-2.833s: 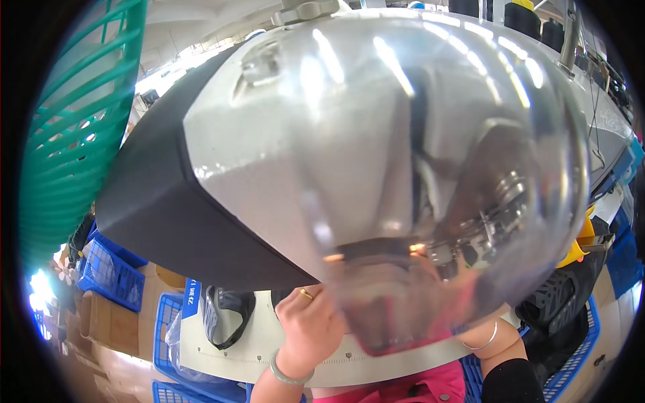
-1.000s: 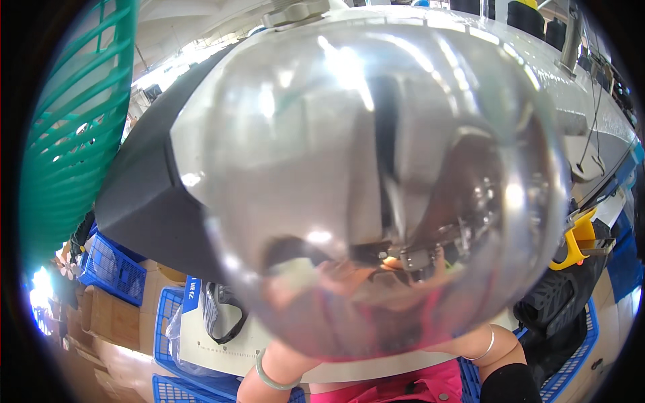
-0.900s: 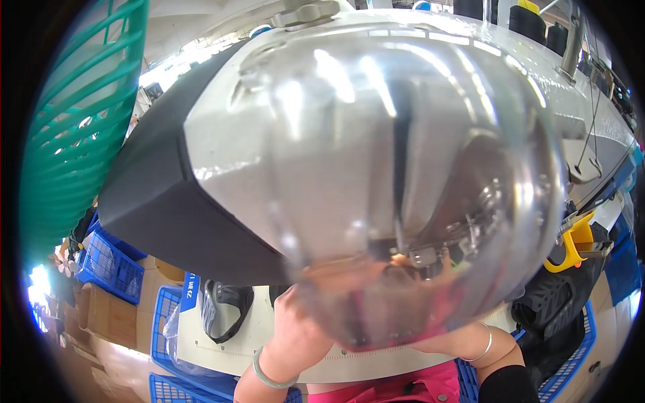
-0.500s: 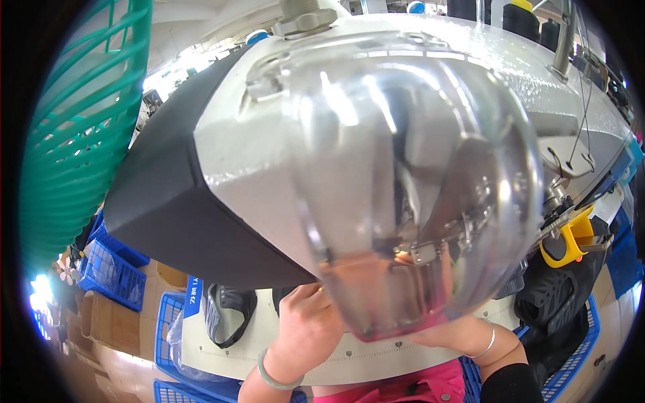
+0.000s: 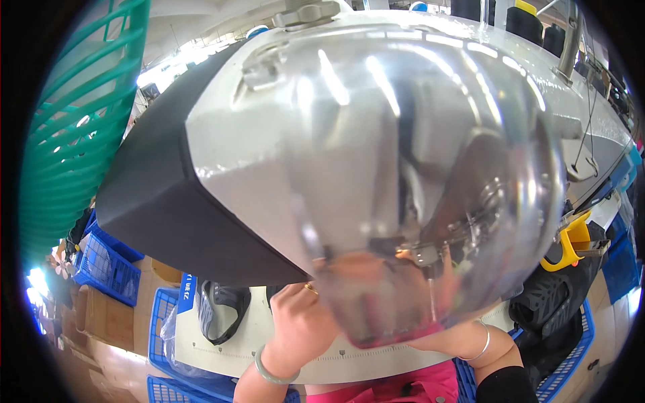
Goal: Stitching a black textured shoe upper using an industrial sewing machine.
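My left hand (image 5: 302, 322) is at the sewing machine's bed (image 5: 262, 346), its fingers curled and their tips hidden behind the transparent shield (image 5: 430, 181). A dark edge (image 5: 273, 295) shows beside its knuckles; what the fingers hold cannot be made out. Only the wrist and back of my right hand (image 5: 447, 338) come into sight, below the shield's lower right. Its fingers are blurred by reflections in the plastic. A grey-and-black shoe upper (image 5: 216, 316) lies on the bed, left of my left hand.
The white machine head (image 5: 245, 154) with its dark cover (image 5: 175, 181) fills the middle. A blue basket (image 5: 583, 342) with dark shoe uppers (image 5: 554, 302) stands at right, below a yellow holder (image 5: 572, 243). Green slatted plastic (image 5: 87, 134) hangs at left; blue crates (image 5: 107, 269) stand beyond.
The whole view has shifted slightly, with the shield appearing a little larger and further right. Both hands keep nearly the same place on the bed.
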Demonstrator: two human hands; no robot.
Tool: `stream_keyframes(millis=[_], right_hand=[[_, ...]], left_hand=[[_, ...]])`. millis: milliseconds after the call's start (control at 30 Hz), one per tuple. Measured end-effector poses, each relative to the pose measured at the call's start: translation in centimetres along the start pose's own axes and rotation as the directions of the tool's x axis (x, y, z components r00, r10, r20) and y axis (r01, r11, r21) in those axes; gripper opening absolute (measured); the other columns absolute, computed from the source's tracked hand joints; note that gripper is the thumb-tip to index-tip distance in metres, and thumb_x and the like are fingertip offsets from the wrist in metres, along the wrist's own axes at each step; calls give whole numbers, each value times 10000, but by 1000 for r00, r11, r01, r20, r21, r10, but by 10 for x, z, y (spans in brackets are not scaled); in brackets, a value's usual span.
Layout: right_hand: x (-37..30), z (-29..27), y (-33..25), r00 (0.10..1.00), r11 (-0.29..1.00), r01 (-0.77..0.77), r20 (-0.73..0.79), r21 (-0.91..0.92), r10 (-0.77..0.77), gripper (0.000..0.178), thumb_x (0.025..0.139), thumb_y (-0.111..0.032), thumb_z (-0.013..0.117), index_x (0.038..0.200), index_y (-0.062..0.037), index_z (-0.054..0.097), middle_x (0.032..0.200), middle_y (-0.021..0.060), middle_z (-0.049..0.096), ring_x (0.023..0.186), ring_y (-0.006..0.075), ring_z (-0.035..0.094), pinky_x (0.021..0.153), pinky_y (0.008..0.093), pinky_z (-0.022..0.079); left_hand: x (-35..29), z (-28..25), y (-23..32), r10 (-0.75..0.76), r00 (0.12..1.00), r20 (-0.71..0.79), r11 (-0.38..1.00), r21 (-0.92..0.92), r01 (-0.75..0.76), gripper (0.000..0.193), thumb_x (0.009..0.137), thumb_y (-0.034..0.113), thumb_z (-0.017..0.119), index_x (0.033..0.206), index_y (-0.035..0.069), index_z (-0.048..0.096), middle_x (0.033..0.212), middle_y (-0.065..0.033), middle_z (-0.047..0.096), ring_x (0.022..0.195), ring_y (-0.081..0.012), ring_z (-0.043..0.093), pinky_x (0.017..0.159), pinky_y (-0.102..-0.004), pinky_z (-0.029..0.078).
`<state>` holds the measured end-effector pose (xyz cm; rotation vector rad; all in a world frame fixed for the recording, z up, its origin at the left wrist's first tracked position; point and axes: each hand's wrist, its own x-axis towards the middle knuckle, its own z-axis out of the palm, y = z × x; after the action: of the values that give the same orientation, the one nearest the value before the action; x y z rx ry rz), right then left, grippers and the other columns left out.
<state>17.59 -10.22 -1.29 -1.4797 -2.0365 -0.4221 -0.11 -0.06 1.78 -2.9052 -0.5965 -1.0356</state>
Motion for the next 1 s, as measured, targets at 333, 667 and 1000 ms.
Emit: stream_keyframes(millis=[333,667,1000], right_hand=[[-6,-3,8,948,824,274,-5,-495,-319,371,668,-253,504,970,-58,595,975,181,552,919,340,550,706,631,390],[-11,13,8,959,849,-269,211,455,191,409,584,-265,592,949,-79,605,901,79,543,767,268,546,752,550,359],[-9,5,4,990,995,-83,-109,51,88,419,574,-305,625,961,-146,630,915,11,592,817,217,556,803,513,356]], left_hand=[[2,35,3,-222,926,-305,970,-168,178,68,732,60,610,791,36,633,706,-88,599,642,-244,546,587,-318,408],[-12,18,-5,-124,990,-66,989,-82,119,176,643,-1,573,793,37,657,706,-96,598,699,-278,533,642,-353,404],[-17,15,-10,-82,996,21,995,-53,83,185,618,-4,576,779,36,657,742,-105,604,720,-289,545,673,-364,415]])
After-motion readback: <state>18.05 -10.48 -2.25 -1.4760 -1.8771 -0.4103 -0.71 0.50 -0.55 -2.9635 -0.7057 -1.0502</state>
